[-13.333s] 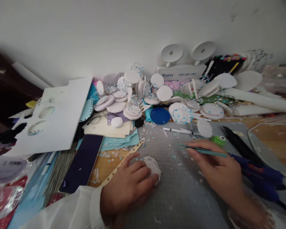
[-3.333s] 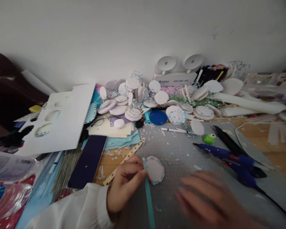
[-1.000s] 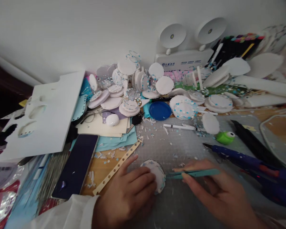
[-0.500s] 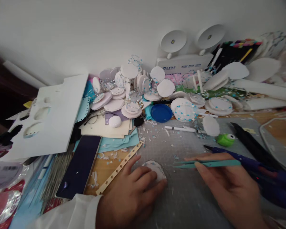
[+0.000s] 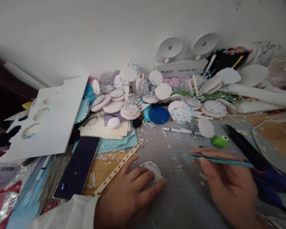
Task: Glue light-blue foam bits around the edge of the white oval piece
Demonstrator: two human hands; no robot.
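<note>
Two hands low in frame: left hand (image 5: 131,187) pressed flat, fingers spread, on white disc (image 5: 150,170) at lower centre; right hand (image 5: 228,184) pinching teal tweezers (image 5: 212,158), tips pointing left.

Mostly covered by the left hand (image 5: 131,194) – the small white disc (image 5: 149,168), only its far edge showing. Cut off by the bottom edge: the wrist of the right hand (image 5: 228,187). Hidden behind that hand – much of the blue glue gun (image 5: 271,184), its cord leaving frame. Too small to read: print on the white box (image 5: 181,67). Blurred, the far-left clutter.
</note>
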